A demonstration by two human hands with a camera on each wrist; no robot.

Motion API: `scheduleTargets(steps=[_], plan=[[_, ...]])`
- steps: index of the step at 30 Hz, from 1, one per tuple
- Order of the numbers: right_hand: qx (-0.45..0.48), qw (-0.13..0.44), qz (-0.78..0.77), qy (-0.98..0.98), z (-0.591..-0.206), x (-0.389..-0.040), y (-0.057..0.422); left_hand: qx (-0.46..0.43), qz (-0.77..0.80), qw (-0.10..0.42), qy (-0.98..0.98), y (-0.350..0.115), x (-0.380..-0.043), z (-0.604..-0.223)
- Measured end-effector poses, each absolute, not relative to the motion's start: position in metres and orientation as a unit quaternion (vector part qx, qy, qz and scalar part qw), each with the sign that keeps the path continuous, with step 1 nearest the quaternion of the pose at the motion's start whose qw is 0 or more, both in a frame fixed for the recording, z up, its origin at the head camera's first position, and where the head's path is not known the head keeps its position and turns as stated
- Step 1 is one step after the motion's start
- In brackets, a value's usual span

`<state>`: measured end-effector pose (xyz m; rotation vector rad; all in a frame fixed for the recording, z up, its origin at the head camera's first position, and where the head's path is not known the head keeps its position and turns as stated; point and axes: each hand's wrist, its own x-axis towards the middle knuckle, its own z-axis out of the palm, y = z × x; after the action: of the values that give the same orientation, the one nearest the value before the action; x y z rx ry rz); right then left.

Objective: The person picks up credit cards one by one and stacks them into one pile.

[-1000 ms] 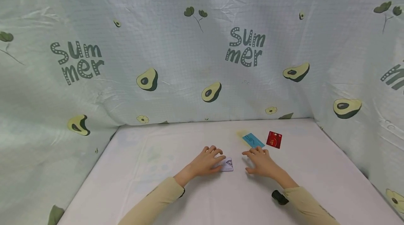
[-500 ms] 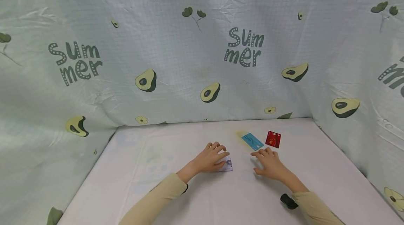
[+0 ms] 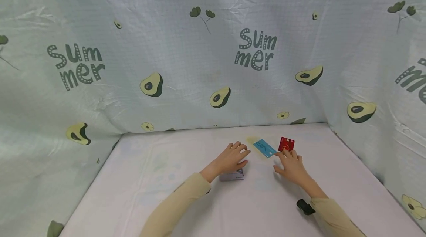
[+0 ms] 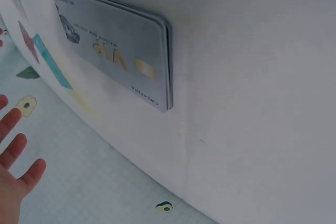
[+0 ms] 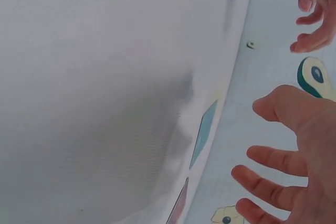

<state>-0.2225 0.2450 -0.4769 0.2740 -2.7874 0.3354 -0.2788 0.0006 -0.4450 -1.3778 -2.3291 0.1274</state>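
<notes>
A neat stack of silvery-lilac VIP cards (image 4: 110, 45) lies on the white table, partly behind my left hand in the head view. Beyond the stack, my left hand (image 3: 232, 158) hovers with fingers spread and loosely bent, holding nothing. To the right, my right hand (image 3: 291, 166) is also spread and holds nothing. Its fingertips overlap the near edge of a red card (image 3: 286, 144) in the head view, and its index finger is close to the corner of a light blue card (image 3: 265, 148). Both cards lie flat, apart from the stack.
A white cloth covers the table (image 3: 159, 200). Behind and at the sides hangs a pale curtain (image 3: 186, 63) printed with avocados and lettering. A black wrist device (image 3: 305, 207) sits by the right sleeve (image 3: 336, 216).
My left hand has moved right and away from me, uncovering more of the card stack. My right hand has shifted right and forward, and now overlaps the red card's near edge.
</notes>
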Motion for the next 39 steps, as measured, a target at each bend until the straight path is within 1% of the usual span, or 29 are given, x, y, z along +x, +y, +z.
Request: scheduleTargets(steps=[4,10,16,28,33,39], plan=[[0.069,0.161,0.118,-0.977,-0.476,-0.227,0.246,-0.491,0.056,0.217,-0.842,0.014,-0.287,-0.444],[0.036,0.149,0.125,-0.980,-0.474,-0.235,0.245,-0.477,0.040,0.190,-0.857,0.030,-0.300,-0.449],[0.027,0.143,0.124,-0.982,-0.475,-0.246,0.239,-0.464,0.033,0.199,-0.863,0.041,-0.306,-0.454],[0.024,0.118,0.131,-0.984,-0.478,-0.262,0.234,-0.399,0.025,0.135,-0.907,0.063,-0.308,-0.455],[0.033,0.089,0.122,-0.988,-0.479,-0.264,0.233,-0.369,0.041,0.105,-0.922,0.071,-0.306,-0.462],[0.033,0.035,0.110,-0.993,-0.481,-0.265,0.230,-0.339,0.082,0.095,-0.932,0.079,-0.304,-0.475]])
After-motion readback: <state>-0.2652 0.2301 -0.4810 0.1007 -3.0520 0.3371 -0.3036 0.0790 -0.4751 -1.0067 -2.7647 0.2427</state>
